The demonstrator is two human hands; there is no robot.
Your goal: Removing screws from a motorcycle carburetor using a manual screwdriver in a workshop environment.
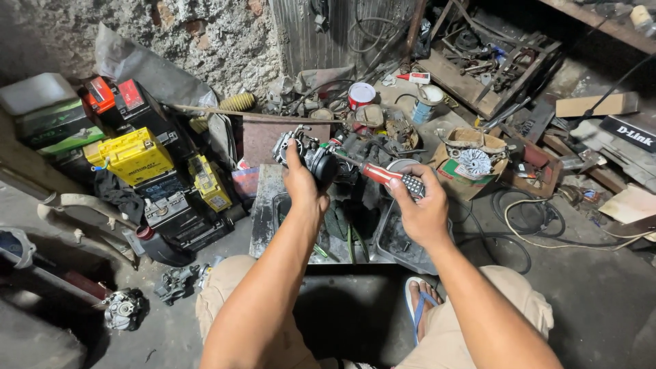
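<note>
My right hand [422,208] is clamped on a screwdriver [383,175] with a red and black handle, shaft aimed left at the carburetor [309,154]. My left hand [301,183] grips that carburetor, held up over the low metal bench [263,219]. Dark tray [396,242] below the right hand. Left: yellow batteries [135,155]. Far back: red-and-white can [361,94], stone wall [225,41].

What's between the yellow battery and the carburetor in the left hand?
In the head view, a smaller yellow battery stands between the yellow battery and the carburetor held by the left hand.
</note>
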